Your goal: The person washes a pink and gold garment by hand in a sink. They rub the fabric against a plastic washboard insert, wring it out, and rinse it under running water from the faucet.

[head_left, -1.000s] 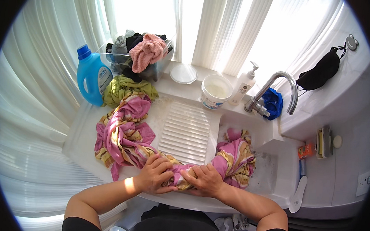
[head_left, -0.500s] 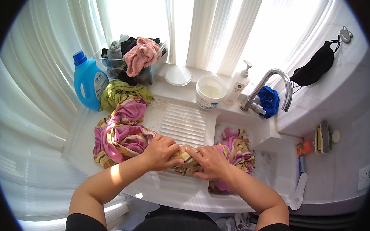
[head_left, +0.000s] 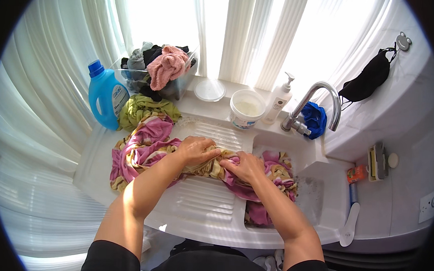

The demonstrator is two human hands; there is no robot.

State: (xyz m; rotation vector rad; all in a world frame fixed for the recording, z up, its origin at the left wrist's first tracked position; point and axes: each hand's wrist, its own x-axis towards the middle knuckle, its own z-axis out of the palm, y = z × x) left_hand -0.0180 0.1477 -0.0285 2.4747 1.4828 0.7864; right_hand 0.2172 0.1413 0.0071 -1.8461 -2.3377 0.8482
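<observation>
- Take a clock face centred on the washboard (head_left: 205, 204), with twelve pointing away from you.
- Both your hands have moved toward twelve over the last second, from the near end of the ridges to about their middle.
- Your left hand (head_left: 196, 150) is curled over the striped cloth (head_left: 211, 170) and seems to grip it; some of its fingertips are hidden in the folds.
- Your right hand (head_left: 245, 166) grasps the same twisted stretch, just beside the left on the three o'clock side.
- That stretch now crosses the middle ridges, and the ridges toward six, covered a second ago, lie bare.
- The rest of the cloth spreads both ways: a loose heap at nine, about where it was, and a bunched end at three, down in the sink basin (head_left: 317, 203).
- For the work, this reads as a rubbing push away from you, with the cloth drawn along rather than slipping out of your grip.
- The green cloth (head_left: 146, 109) at ten touches the heap and could get dragged if you pull hard.
- The white tub (head_left: 247, 110) at one stands apart from your hands.
</observation>
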